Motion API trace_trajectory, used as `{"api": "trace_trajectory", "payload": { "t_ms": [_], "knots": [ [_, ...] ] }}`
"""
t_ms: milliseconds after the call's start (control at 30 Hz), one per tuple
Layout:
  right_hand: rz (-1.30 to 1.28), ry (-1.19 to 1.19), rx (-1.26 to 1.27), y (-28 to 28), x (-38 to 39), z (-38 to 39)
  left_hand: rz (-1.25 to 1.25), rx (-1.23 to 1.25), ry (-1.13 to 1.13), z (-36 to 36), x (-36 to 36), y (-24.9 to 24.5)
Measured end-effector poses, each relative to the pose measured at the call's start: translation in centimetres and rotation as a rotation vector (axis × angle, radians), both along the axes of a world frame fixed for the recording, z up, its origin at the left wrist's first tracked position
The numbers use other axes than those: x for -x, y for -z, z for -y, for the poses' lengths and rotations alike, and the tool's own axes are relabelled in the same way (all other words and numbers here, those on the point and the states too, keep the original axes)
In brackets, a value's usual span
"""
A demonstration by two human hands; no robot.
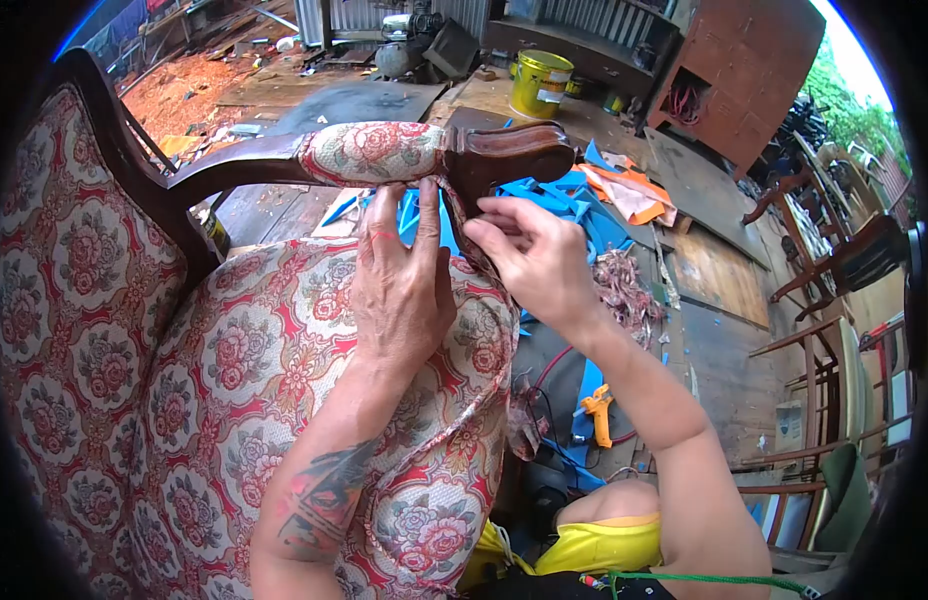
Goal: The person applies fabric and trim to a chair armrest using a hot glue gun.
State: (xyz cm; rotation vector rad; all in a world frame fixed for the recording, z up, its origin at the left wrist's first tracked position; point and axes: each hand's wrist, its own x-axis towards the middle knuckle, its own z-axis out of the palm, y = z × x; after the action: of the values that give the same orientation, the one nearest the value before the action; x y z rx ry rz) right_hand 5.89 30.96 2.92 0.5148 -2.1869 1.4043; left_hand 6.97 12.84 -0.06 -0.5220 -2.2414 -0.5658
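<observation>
A wooden armchair with rose-patterned upholstery [239,350] fills the left side. Its carved arm carries a padded armrest [374,152] in the same fabric. My left hand [404,270] has two fingers stretched up and apart, their tips at the underside of the pad beside the front arm post [474,185]. At that post my right hand [534,255] pinches a narrow patterned fabric trim [454,205], thumb and fingertips close together. A loose length of trim [474,405] hangs across the seat front. The fingertips partly hide where the trim meets the post.
An orange glue gun [597,415] lies low on the right, near blue scraps [584,215] and shredded fibre [624,290]. Behind stand a yellow bucket [540,85] and a brown cabinet [739,75]. Wooden chair frames [834,370] crowd the right edge.
</observation>
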Motion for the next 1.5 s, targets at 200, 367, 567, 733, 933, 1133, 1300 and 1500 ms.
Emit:
{"api": "trace_trajectory", "payload": {
  "t_ms": [200,367,567,733,933,1133,1300,1500],
  "knots": [
    [0.239,-0.025,0.22,0.4,1.1,1.3,0.0,-0.007,-0.017,-0.2,-0.1,-0.2],
    [0.471,-0.109,0.475,-2.4,0.1,2.4,-0.042,-0.094,0.035,-0.4,0.2,-0.1],
    [0.603,-0.148,0.463,-3.6,0.4,1.7,-0.006,-0.079,0.032,-0.2,0.5,0.0],
    [0.037,0.041,-0.123,-5.2,1.1,0.9,-0.009,-0.072,0.035,-0.4,0.4,0.4],
    [-0.326,0.111,-0.583,-6.8,1.1,0.1,-0.022,-0.064,0.032,-0.5,0.6,0.7],
    [0.807,-0.217,0.209,-6.4,-0.3,-2.1,-0.014,-0.066,0.03,-0.5,0.5,0.4],
    [1.13,-0.583,0.583,-4.5,0.3,-4.3,-0.023,-0.071,0.025,-0.5,0.6,0.7],
    [0.97,-0.492,0.522,-5.1,0.7,-3.6,0.002,-0.062,0.034,-0.4,0.4,0.1]
  ]
}}
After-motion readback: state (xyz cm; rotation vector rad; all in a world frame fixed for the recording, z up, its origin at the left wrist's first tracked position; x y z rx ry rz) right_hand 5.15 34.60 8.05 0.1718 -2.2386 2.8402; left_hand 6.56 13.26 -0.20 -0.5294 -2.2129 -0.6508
